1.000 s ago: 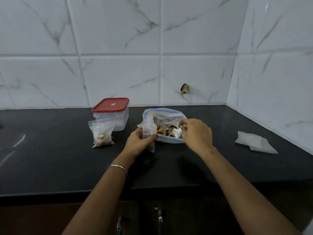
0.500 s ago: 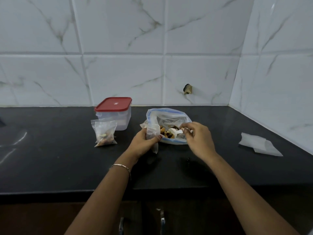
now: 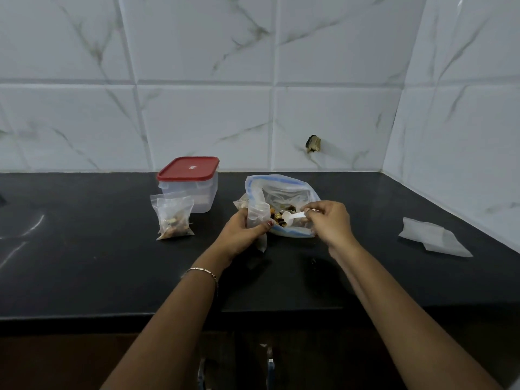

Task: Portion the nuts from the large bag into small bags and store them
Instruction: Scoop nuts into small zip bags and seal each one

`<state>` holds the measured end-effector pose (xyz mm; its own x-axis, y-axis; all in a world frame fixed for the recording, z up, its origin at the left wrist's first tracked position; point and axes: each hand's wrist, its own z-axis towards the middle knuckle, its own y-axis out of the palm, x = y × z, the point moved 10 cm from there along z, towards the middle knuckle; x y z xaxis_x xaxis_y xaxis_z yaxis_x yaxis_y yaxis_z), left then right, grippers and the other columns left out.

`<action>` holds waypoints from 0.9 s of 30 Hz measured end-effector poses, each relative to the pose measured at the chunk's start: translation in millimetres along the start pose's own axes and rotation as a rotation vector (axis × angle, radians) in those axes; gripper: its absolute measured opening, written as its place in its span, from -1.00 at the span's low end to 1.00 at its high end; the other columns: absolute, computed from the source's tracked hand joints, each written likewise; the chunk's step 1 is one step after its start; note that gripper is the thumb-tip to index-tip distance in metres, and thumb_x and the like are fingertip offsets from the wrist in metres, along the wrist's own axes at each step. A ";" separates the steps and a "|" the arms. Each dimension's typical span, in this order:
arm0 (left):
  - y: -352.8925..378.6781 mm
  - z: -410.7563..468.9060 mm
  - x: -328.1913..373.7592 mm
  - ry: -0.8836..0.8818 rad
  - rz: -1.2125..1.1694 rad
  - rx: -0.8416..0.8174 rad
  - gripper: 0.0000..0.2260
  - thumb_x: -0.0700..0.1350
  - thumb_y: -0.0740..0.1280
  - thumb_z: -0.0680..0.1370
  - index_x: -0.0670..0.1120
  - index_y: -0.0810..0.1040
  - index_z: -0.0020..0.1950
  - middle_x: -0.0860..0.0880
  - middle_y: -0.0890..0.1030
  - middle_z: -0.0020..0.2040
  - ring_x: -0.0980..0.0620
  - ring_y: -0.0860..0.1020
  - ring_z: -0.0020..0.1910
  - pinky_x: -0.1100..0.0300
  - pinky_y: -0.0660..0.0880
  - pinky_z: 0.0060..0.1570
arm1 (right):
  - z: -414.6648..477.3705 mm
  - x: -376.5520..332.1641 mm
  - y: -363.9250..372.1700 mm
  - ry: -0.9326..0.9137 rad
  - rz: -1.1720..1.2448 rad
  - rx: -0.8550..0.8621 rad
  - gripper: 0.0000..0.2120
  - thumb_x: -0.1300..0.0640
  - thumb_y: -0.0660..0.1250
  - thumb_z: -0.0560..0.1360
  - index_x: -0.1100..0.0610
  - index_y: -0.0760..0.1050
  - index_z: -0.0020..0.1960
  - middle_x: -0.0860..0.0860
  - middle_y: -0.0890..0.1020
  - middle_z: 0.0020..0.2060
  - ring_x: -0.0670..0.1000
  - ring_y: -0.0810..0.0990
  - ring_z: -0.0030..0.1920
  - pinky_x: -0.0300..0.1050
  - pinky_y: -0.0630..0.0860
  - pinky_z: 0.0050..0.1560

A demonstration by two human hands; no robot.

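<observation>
A large clear bag (image 3: 281,190) with a blue zip edge lies open on the black counter (image 3: 84,263), mixed nuts (image 3: 277,216) showing inside. My left hand (image 3: 242,235) grips a small clear bag (image 3: 257,218) upright at the large bag's mouth. My right hand (image 3: 329,220) pinches the handle of a small white scoop (image 3: 291,216), whose bowl sits over the nuts. A filled small bag (image 3: 174,218) stands to the left.
A clear container with a red lid (image 3: 188,178) stands behind the filled bag. Flat empty small bags (image 3: 433,239) lie at the right near the tiled corner wall. The counter's front edge runs below my forearms.
My right hand has drawn back to the right, out of the large bag's mouth, bringing the white scoop into clearer view. My left hand keeps holding the small bag.
</observation>
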<state>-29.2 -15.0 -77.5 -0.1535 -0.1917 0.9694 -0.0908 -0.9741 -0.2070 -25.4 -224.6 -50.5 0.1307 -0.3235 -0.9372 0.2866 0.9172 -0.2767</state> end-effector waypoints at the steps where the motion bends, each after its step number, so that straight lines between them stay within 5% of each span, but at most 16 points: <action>1: 1.4 -0.4 1.1 0.005 -0.005 -0.016 -0.53 -0.01 0.44 0.49 -0.02 0.42 0.36 0.02 0.57 0.20 0.10 0.53 0.18 0.27 0.47 0.02 | 0.4 8.9 1.5 0.091 0.100 -0.014 -0.86 0.29 0.30 0.52 0.20 0.64 -0.03 0.13 0.69 -0.18 -0.11 0.56 -0.44 -0.24 0.45 -0.46; 4: 3.3 -1.3 2.6 0.017 -0.015 -0.043 -0.55 -0.03 0.42 0.50 -0.03 0.42 0.36 0.01 0.58 0.20 0.08 0.53 0.19 0.23 0.47 0.08 | -4.5 22.4 2.4 0.211 0.207 -0.050 -0.85 0.33 0.27 0.54 0.21 0.61 -0.08 0.18 0.66 -0.21 -0.14 0.37 -0.60 -0.31 0.29 -0.61; 9: 6.4 -3.5 7.9 0.047 -0.031 -0.063 -0.63 -0.10 0.38 0.54 -0.05 0.44 0.32 -0.02 0.59 0.17 0.08 0.55 0.17 0.29 0.47 0.06 | -6.1 17.7 4.2 0.074 -0.065 -0.061 -0.82 0.27 0.29 0.53 0.09 0.66 -0.03 0.04 0.69 -0.29 -0.13 0.43 -0.53 -0.20 0.37 -0.44; 15: 11.4 -5.5 8.8 0.067 -0.026 -0.119 -0.76 -0.11 0.36 0.56 -0.02 0.48 0.21 -0.02 0.63 0.01 0.05 0.59 0.05 0.27 0.50 0.03 | -21.0 27.6 19.9 0.271 0.224 -0.136 -0.78 0.30 0.21 0.58 0.12 0.61 -0.08 0.12 0.69 -0.16 -0.08 0.39 -0.52 -0.32 0.25 -0.61; 19: 11.9 -6.8 9.0 0.066 -0.011 -0.135 -0.69 -0.11 0.36 0.56 -0.05 0.46 0.29 -0.03 0.63 0.13 0.13 0.59 0.09 0.35 0.51 0.00 | -22.3 33.3 30.7 0.391 0.329 -0.165 -0.79 0.28 0.16 0.59 0.16 0.57 0.01 0.09 0.72 -0.15 -0.10 0.40 -0.53 -0.31 0.21 -0.62; 27: 10.1 -3.7 7.6 0.092 0.016 -0.094 -0.66 -0.10 0.40 0.53 -0.03 0.46 0.28 -0.04 0.62 0.10 0.02 0.58 0.12 0.10 0.51 0.18 | -21.9 36.7 31.7 0.476 0.462 -0.160 -0.79 0.29 0.11 0.61 0.22 0.52 0.09 0.09 0.70 -0.18 -0.13 0.39 -0.55 -0.33 0.21 -0.63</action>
<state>-34.9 -25.9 -72.7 -0.2446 -0.1907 0.9507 -0.1788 -0.9548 -0.2375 -32.4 -202.3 -98.3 -0.2363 0.2135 -0.9479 0.1529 0.9716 0.1807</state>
